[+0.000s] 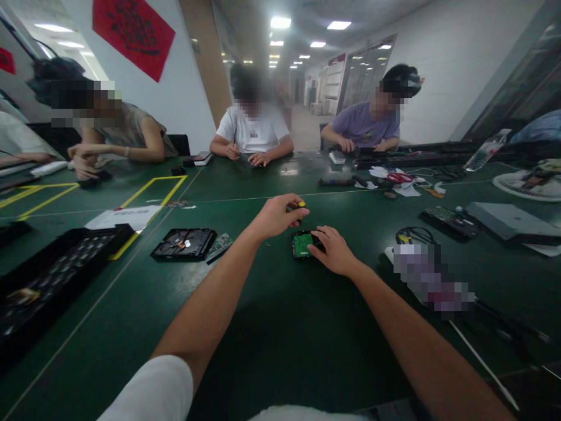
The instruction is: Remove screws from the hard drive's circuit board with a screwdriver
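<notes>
Green desk [302, 333]: I see one hard drive [301, 245] out from its near edge.
Left hand [279, 215]: fingers pinching a yellow-topped tool [301, 205] by the drive's far side.
Right hand [332, 248]: fingers spread, touching the drive's right side.
Black tray [114, 238]: near left corner, brownish item [24, 296] inside.
White dish [504, 187]: toward right edge, jumbled parts [546, 176] inside.

Ceiling lights [280, 22] (rectangular ones) glow beside pale walls [447, 70].
</notes>
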Demonstrator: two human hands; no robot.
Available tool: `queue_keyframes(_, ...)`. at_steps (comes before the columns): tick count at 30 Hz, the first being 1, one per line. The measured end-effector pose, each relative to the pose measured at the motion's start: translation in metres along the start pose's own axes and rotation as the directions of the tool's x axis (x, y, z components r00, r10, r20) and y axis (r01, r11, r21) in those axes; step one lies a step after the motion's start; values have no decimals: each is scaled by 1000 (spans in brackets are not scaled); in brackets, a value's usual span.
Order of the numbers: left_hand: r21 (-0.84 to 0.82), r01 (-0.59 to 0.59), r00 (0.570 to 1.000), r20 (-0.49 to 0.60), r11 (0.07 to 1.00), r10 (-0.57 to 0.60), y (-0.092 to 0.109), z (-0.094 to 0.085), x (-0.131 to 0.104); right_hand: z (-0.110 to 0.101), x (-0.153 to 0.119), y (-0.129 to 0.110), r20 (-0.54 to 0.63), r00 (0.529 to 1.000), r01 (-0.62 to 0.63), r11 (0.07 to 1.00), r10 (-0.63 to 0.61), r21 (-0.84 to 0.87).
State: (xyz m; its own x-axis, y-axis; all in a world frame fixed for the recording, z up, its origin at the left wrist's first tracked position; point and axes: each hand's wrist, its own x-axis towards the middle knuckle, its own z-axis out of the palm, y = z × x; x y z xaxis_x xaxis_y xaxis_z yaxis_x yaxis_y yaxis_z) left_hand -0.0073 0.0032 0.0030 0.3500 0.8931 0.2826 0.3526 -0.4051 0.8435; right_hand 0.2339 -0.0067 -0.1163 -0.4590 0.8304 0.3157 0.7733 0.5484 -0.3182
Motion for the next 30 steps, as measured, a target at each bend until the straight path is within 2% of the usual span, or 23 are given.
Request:
queue_keyframes(4,11,2,999,-33,1000,-2,5,-4,-1,-1,1,-1,17,1000,-7,1000,7,0)
queue_keyframes(11,-99,-49,996,-81,994,41,8,-3,-1,-1,2,1,-9,1000,-27,998,27,51)
queue_keyframes(15,-169,-74,997,-32,983,69,5,4,1,-15,4,-8,-172,984,-28,995,44,92)
queue_keyframes(19,-285,-49,997,43,957,64,4,10,0,-31,5,-25,-372,927,25,982,47,187)
queue_keyframes(22,-307,-53,992,91,950,84,5,15,-1,-35,4,-35,-404,914,66,971,34,230)
queue_keyframes(26,-228,-108,976,161,968,147,8,20,-3,-32,2,-42,-439,898,89,968,24,235)
queue_keyframes(30,-142,-124,973,177,982,148,0,13,-7,-34,2,-44,-422,907,82,976,12,204)
